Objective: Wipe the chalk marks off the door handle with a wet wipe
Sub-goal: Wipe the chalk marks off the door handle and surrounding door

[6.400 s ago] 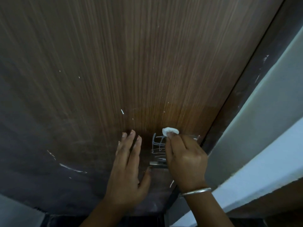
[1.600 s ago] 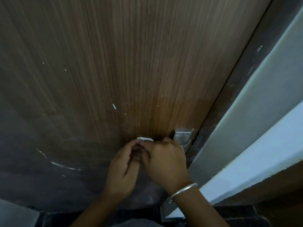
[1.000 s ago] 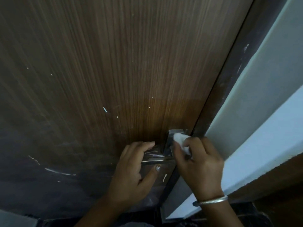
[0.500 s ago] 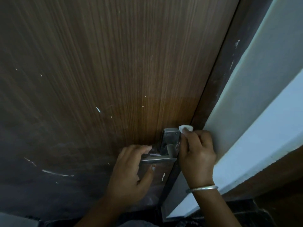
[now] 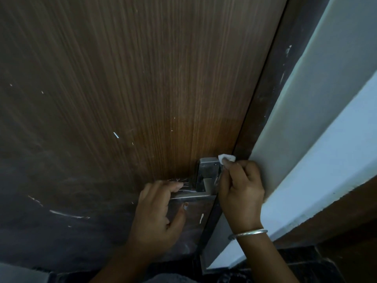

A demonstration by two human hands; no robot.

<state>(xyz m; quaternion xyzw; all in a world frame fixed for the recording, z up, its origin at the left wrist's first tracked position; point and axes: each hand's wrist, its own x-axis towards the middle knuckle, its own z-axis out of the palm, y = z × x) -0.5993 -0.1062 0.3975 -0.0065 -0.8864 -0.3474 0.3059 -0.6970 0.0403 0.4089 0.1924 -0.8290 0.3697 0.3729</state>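
A steel door handle (image 5: 201, 190) with a square backplate sits low on the brown wooden door (image 5: 142, 88), near its right edge. Thin white chalk lines (image 5: 184, 183) show on the lever beside the backplate. My left hand (image 5: 158, 213) grips the lever's left end, fingers over the top and thumb beneath. My right hand (image 5: 241, 189) pinches a small white wet wipe (image 5: 226, 157) against the backplate's upper right corner. The lever's left end is hidden under my left fingers.
A dark door frame (image 5: 265, 111) runs along the door's right edge, with a pale wall (image 5: 318, 123) beyond it. White scratches and smears (image 5: 67, 214) mark the door's lower left. A silver bangle (image 5: 247, 233) circles my right wrist.
My right hand has carried the wipe from the lever over to the backplate's top right corner. My left hand has taken hold of the lever's left end and keeps it there.
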